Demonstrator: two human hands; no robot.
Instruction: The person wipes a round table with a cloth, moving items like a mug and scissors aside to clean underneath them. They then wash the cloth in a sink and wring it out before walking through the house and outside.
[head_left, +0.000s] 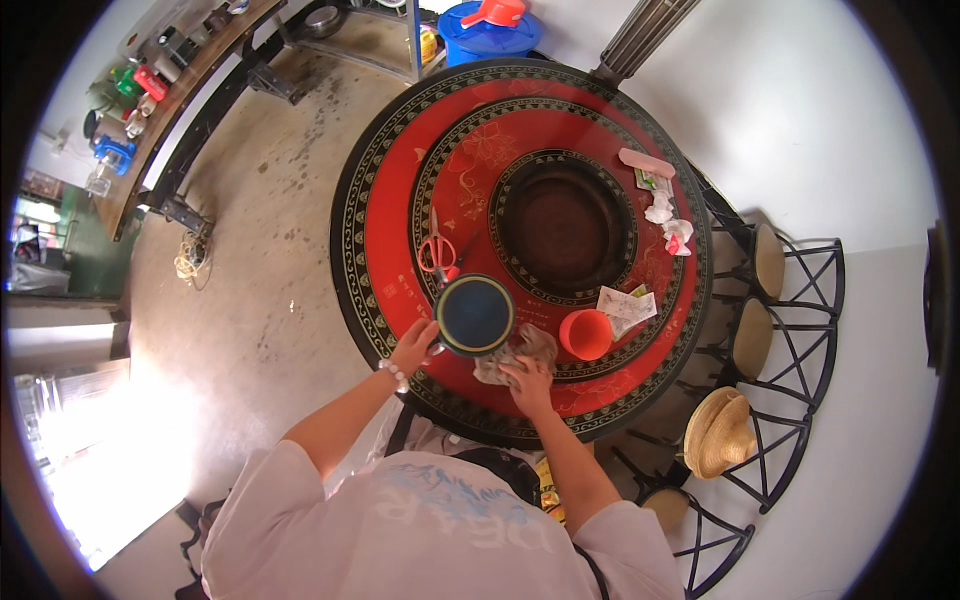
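Observation:
My left hand (415, 346), with a beaded bracelet at the wrist, grips the left side of a round dark-blue vessel (475, 313) with a pale greenish rim. Its inside faces up towards me; whether it rests on the table or is lifted, I cannot tell. Just to its right, my right hand (530, 385) grasps a crumpled grey-brown cloth (537, 345), which reaches to the vessel's lower edge. An orange-red bowl (586, 334) stands right of the cloth. Beyond the vessel lie red-handled scissors (436, 251), and a small red-and-dark tool (451, 273) is partly hidden.
The round red-and-black table (390, 187) has a dark recessed centre (562, 232). Paper packets (627, 306), crumpled tissues (660, 208) and a pink roll (646, 163) lie on its right side. Chairs (752, 339), one bearing straw hats (718, 433), stand right; a cluttered wooden bench (180, 86) stands left.

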